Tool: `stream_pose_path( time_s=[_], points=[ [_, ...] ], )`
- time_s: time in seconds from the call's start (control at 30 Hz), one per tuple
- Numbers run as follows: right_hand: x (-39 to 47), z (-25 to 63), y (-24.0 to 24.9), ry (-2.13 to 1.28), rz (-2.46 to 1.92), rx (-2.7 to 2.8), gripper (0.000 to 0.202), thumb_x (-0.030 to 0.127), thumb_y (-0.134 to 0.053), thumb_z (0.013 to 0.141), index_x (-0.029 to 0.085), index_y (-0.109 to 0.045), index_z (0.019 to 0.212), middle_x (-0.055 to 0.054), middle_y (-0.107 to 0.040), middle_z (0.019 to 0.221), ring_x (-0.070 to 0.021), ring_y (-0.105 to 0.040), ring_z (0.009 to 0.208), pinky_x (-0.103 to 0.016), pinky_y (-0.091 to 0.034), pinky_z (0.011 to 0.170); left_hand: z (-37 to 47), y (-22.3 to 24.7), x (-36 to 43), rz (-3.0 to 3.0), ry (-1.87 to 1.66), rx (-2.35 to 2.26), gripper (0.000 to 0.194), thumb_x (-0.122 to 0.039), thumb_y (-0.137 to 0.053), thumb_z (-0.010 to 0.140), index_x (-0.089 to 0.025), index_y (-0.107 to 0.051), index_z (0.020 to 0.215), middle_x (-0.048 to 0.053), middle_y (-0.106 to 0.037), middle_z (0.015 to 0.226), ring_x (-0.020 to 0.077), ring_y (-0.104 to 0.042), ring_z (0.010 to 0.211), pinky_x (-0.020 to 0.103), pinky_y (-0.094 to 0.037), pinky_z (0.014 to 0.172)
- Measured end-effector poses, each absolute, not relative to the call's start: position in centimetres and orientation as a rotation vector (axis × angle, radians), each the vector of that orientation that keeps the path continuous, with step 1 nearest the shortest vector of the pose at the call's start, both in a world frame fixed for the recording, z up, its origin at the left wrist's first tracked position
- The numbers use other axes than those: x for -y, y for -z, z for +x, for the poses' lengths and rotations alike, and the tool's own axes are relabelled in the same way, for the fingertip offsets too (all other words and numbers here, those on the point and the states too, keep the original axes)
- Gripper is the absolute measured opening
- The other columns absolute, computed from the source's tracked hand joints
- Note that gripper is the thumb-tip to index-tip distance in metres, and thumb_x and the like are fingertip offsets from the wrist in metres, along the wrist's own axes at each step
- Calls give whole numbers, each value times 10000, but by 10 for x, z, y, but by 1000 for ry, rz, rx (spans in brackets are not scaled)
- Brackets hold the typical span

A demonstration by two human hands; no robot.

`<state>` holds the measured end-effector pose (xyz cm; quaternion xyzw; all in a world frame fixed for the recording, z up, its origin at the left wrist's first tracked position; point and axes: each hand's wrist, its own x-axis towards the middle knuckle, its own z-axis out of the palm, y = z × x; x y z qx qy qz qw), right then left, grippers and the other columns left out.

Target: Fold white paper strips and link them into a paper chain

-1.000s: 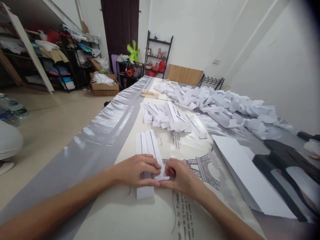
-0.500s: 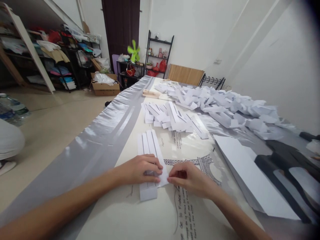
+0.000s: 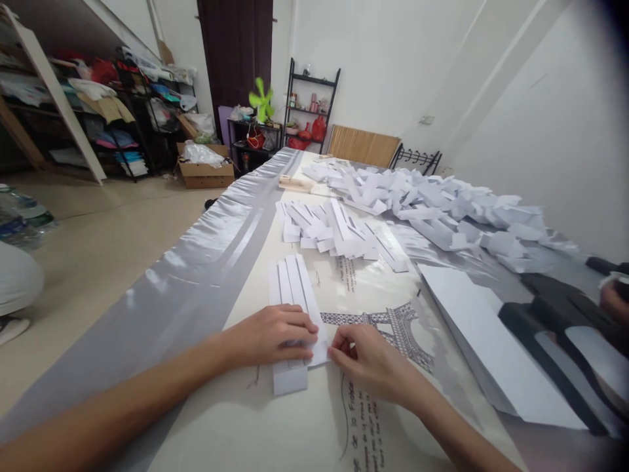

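Note:
My left hand [image 3: 280,335] lies with its fingers stretched over several overlapping folded white paper strips [image 3: 289,278], pressing them on the table. The strips' far ends and one near end stick out past the hand; their middle is hidden beneath it. My right hand [image 3: 368,357] pinches the right edge of the rightmost paper, thumb and index finger together at its near corner. Under both hands lies a cream table cover [image 3: 230,419] printed with a tower drawing and handwriting-like text.
Beyond my hands is a loose heap of folded strips [image 3: 339,229], with a larger pile of white papers [image 3: 442,196] behind. At right lie white sheets [image 3: 481,328] and dark looped items [image 3: 545,354]. Another person's hand [image 3: 615,298] shows at the right edge, a person's leg [image 3: 17,278] at left.
My right hand has shifted slightly, its fingers still at the paper's edge. My left hand stays in place. Another person's hand has come into view at the right edge.

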<state>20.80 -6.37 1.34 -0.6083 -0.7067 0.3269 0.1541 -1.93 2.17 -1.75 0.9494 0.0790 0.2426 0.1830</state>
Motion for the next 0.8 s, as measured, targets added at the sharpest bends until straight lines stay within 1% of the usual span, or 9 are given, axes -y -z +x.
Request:
stream_pose_path(
  time_s=[0.17,0.3,0.4,0.47,0.53,0.6,0.8],
  points=[
    [65,210,-12,-927,-1720,2036,165,211,-533,883,188,-586,728,-1,-647,684,-136,-544,588,-266,-367,539,-18,17,-22,2731,-695,-195,191,-322,-596,996,-173,-710,1032,67,-719,1111,176,-636,958,311,-523,865],
    [66,207,-10,-800,-1744,2085,158,184,-535,874,202,-531,717,16,-611,662,-140,-513,595,-272,-343,545,-17,16,-21,2798,-733,-192,192,-323,-588,1000,-177,-709,1025,65,-724,1096,170,-644,939,307,-535,851],
    [67,205,-10,-770,-1778,2101,189,183,-532,872,209,-485,692,23,-581,643,-140,-487,587,-270,-322,535,-18,14,-19,2905,-742,-176,206,-312,-569,1011,-181,-677,1126,71,-720,1112,180,-653,949,319,-545,847],
    [66,204,-10,-775,-1794,2096,194,190,-535,876,208,-487,689,18,-585,651,-146,-498,601,-270,-325,545,-21,13,-18,3009,-745,-141,226,-267,-567,1010,-204,-636,1217,78,-710,1146,197,-653,986,331,-548,840],
    [66,205,-10,-765,-1800,2093,183,190,-538,878,205,-503,699,9,-603,678,-152,-513,625,-274,-335,564,-23,12,-18,3103,-730,-89,247,-202,-571,1001,-232,-613,1243,82,-693,1191,211,-641,1036,335,-545,849],
    [66,206,-9,-751,-1797,2097,169,186,-536,882,204,-517,715,5,-617,703,-156,-522,640,-277,-338,575,-24,12,-19,3150,-701,-57,248,-167,-570,994,-245,-614,1225,85,-677,1224,215,-625,1065,337,-538,869],
    [68,207,-7,-661,-1784,2159,174,203,-538,904,209,-501,734,13,-602,680,-159,-508,624,-278,-312,567,-21,10,-18,3128,-652,-95,143,-215,-566,1002,-244,-663,1103,73,-678,1183,208,-634,972,340,-545,803]
  ],
)
